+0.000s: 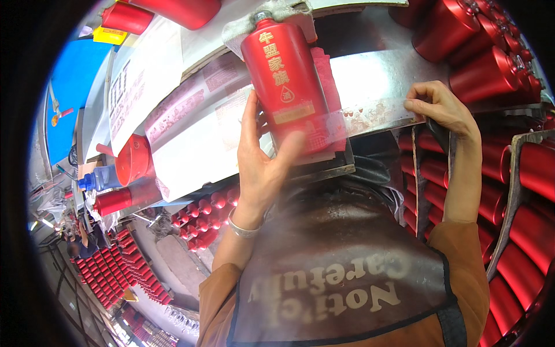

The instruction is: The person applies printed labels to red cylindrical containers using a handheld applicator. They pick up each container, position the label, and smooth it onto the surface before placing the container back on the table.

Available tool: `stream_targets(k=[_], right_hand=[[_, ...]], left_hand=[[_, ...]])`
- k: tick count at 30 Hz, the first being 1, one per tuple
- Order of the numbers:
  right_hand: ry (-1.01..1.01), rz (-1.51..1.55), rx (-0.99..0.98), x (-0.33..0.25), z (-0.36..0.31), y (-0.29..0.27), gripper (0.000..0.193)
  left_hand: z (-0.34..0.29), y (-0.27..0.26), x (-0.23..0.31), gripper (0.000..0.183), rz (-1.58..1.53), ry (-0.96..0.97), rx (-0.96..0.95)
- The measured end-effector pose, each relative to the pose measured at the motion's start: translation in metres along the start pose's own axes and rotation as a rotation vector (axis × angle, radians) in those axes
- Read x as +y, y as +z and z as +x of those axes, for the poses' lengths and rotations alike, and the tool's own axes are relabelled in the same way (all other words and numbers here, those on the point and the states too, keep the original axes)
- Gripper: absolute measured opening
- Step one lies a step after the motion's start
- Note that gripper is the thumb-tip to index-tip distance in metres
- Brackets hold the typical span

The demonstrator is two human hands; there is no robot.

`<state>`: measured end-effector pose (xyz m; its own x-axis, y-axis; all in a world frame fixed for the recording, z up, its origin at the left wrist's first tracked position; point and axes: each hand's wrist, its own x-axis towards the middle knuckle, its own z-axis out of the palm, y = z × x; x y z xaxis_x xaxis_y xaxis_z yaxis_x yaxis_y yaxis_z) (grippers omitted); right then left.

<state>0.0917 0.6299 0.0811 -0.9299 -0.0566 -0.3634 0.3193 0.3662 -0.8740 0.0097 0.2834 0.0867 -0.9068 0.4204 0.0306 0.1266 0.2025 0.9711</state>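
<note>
A red bottle [292, 69] with gold lettering lies on its back, its silver-coloured neck pointing away from me and resting on a whitish padded support [234, 34]. My left hand [260, 168] holds the bottle's lower end, fingers along its left side and a motion-blurred thumb over the front. A clear film strip [373, 118] with a printed pattern runs from the bottle's lower front to the right. Its far right end is pinched between the thumb and fingers of my right hand [448, 110]. Pink cloth [330, 78] shows beside and under the bottle.
Printed white sheets [193, 124] cover the bench on the left, near a red cup [132, 159] and a blue-capped container [99, 178]. Red bottles [477, 34] crowd the far right. Divided racks of red bottles [535, 173] stand close by my right arm. More bottles [110, 274] line the floor.
</note>
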Motion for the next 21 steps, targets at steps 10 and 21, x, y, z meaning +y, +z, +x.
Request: stream_targets(k=[10,21], right_hand=[[0.005,-0.078,0.026,0.008,0.008,0.004,0.032],[-0.138,-0.479,0.338,0.012,0.016,0.017,0.024]], left_hand=[[-0.001,0.0,0.0,0.092,-0.038,-0.009,-0.004],[0.0,0.0,-0.002,0.092,-0.049,-0.002,-0.01]])
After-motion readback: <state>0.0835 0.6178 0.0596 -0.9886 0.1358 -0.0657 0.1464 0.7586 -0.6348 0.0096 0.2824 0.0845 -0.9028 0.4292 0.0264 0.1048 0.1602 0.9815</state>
